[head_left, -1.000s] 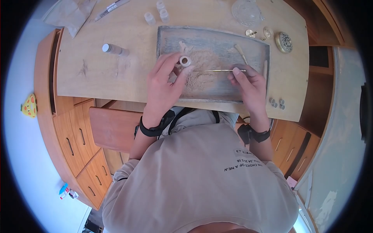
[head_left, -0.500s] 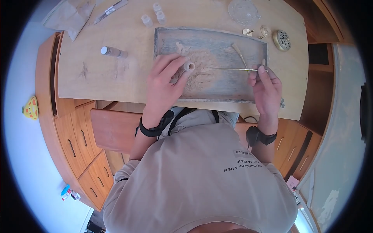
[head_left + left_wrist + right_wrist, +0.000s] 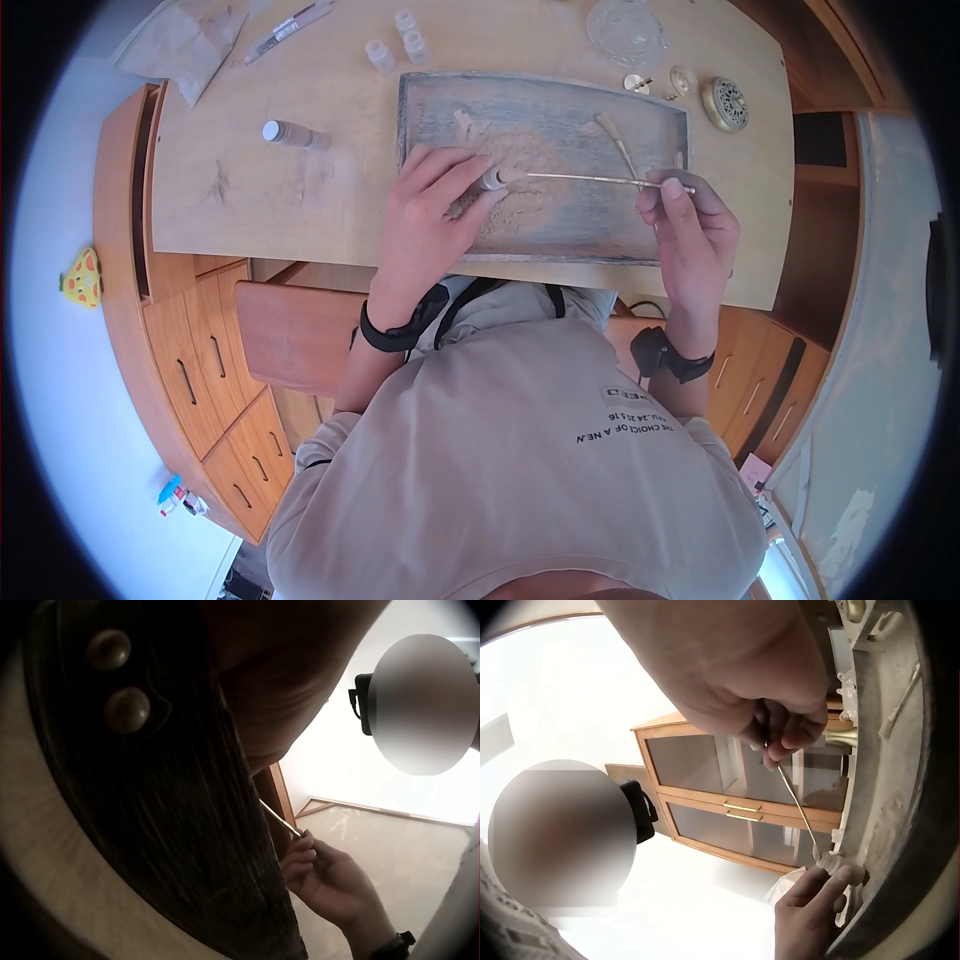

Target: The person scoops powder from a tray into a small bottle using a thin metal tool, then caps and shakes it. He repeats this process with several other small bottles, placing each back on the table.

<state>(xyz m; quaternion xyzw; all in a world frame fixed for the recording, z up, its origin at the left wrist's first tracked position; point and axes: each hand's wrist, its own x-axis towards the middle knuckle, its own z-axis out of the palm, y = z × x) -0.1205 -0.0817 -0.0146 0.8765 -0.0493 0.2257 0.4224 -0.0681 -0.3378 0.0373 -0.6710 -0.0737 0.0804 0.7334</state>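
In the head view my left hand (image 3: 425, 215) grips a small clear vial (image 3: 491, 179) between thumb and fingers, its uncapped mouth tipped toward the right. My right hand (image 3: 693, 235) pinches a thin gold-coloured rod-like tool (image 3: 590, 180) near its end. The tool's far tip is right at the vial's mouth; in the right wrist view, pale powder shows on that tip (image 3: 816, 852). Below both hands lies a grey wooden tray (image 3: 610, 215) with brown powder (image 3: 525, 155) spread over its left half. The left wrist view is mostly blocked by a dark strap (image 3: 165, 795).
A small brush (image 3: 615, 140) lies in the tray. Behind it stand several clear vials (image 3: 412, 45), a glass dish (image 3: 625, 32) and a round pierced brass lid (image 3: 725, 104). A capped vial (image 3: 290, 133) lies to the left, a pen (image 3: 288, 30) and plastic bag (image 3: 190, 50) farther back.
My right hand has moved right, drawing the tool back, then brought its tip to the vial's mouth. The left hand has tilted the vial from upright toward the right.
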